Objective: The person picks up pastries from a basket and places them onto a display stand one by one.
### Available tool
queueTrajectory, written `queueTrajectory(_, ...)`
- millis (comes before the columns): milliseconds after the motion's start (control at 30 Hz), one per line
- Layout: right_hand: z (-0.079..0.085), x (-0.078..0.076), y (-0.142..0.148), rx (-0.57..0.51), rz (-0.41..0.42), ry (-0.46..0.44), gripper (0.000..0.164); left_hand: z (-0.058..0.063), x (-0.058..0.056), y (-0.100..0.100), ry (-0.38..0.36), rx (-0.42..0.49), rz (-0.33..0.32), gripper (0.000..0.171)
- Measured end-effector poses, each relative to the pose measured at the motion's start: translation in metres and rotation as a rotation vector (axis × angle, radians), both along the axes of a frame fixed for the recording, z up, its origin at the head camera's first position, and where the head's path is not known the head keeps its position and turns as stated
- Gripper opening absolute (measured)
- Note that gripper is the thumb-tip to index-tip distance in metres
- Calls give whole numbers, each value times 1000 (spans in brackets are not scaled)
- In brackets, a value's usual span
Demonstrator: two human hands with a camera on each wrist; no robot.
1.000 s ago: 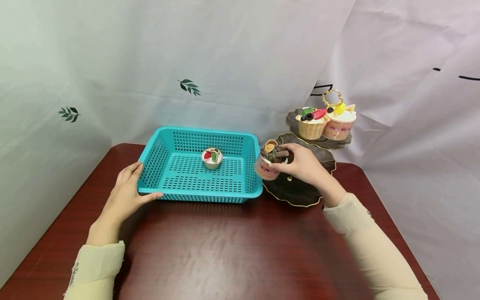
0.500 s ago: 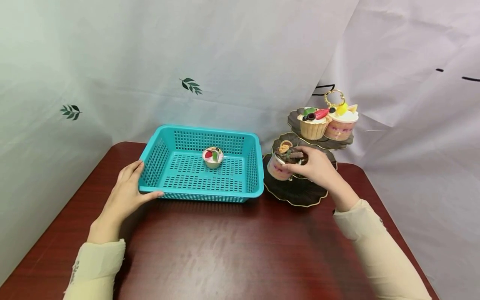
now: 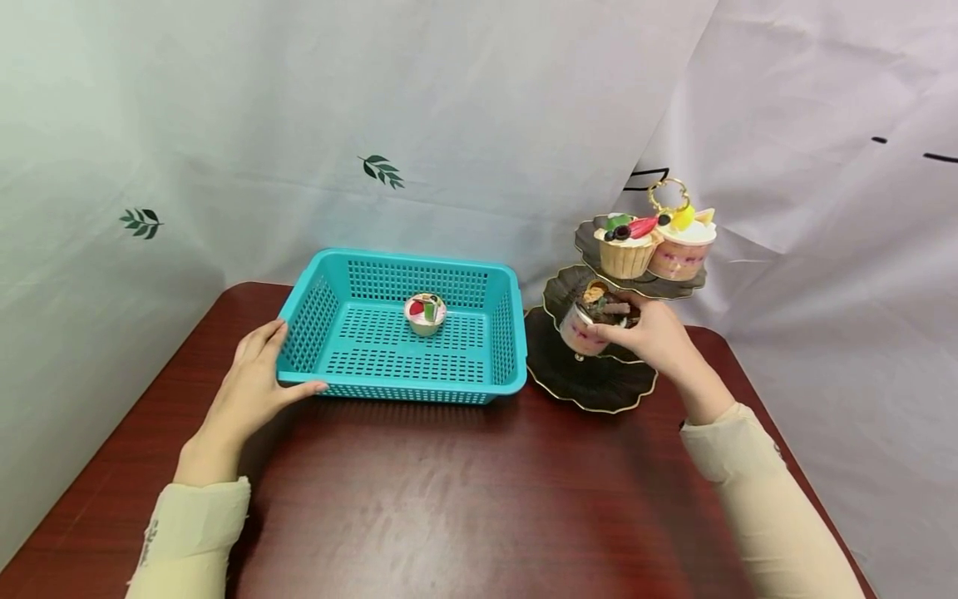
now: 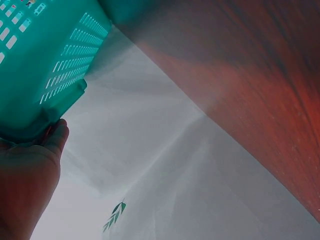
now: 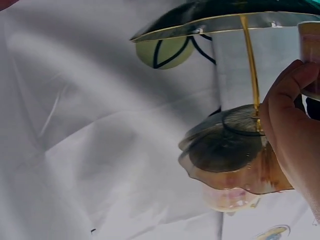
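My right hand (image 3: 659, 337) holds a clear dessert cup (image 3: 580, 333) with pink layers and a chocolate topping, thumb in front. It is at the middle tier of a dark, gold-edged three-tier stand (image 3: 591, 387); whether the cup touches that tier cannot be told. In the right wrist view, part of the cup (image 5: 310, 45) shows beside the curled fingers. My left hand (image 3: 243, 391) rests against the front left corner of a turquoise basket (image 3: 400, 388), fingers along its left side and thumb along the front. A small fruit-topped cupcake (image 3: 425, 316) sits inside the basket.
On the stand's top tier are a cream cupcake (image 3: 627, 249) with fruit and a layered dessert cup (image 3: 681, 249) with yellow topping, below a gold ring handle (image 3: 669, 195). The red-brown table (image 3: 419, 499) extends in front. A pale cloth (image 3: 479, 125) hangs behind.
My right hand has carried the chocolate-topped cup rightward, from the basket's right rim to the stand's middle tier. The left hand stays at the basket corner.
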State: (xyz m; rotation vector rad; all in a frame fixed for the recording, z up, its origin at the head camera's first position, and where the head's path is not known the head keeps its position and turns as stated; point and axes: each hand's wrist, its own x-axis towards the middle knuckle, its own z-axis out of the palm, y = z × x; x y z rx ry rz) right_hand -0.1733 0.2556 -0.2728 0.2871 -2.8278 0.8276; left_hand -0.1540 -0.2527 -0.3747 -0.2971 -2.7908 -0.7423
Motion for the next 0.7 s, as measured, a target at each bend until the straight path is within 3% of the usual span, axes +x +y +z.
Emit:
queueTrajectory(333, -6, -5, 7, -29, -38, 29, 52, -1, 1, -1, -8, 5, -2, 110)
queueTrajectory(700, -11, -11, 12, -20, -13, 57, 55, -2, -1, -1, -10, 2, -1, 109)
